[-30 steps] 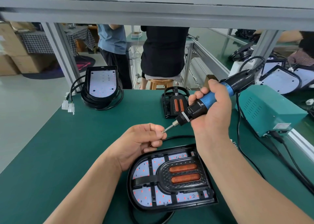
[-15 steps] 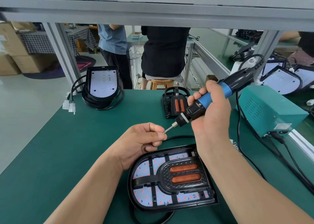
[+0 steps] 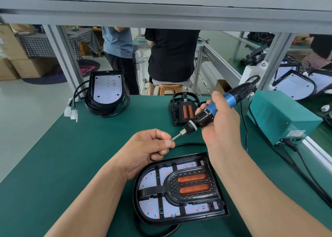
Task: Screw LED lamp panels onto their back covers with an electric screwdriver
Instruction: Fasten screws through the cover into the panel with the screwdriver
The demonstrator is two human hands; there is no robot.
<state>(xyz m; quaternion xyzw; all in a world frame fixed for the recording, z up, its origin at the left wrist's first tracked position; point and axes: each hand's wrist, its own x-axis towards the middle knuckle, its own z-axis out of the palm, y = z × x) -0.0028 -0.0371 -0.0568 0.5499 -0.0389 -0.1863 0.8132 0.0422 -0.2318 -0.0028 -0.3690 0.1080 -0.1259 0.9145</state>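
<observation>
Seen from the head camera, a person's right hand is wrapped around the blue-and-black electric screwdriver, held slanted above the green counter. The left hand, fingers curled, pinches the tip of its bit between thumb and forefinger; whether a screw sits there is too small to tell. The LED lamp panel lies in its black back cover just below both hands. Another lamp with coiled cable rests at the counter's far left, and a teal power box stands at the right.
</observation>
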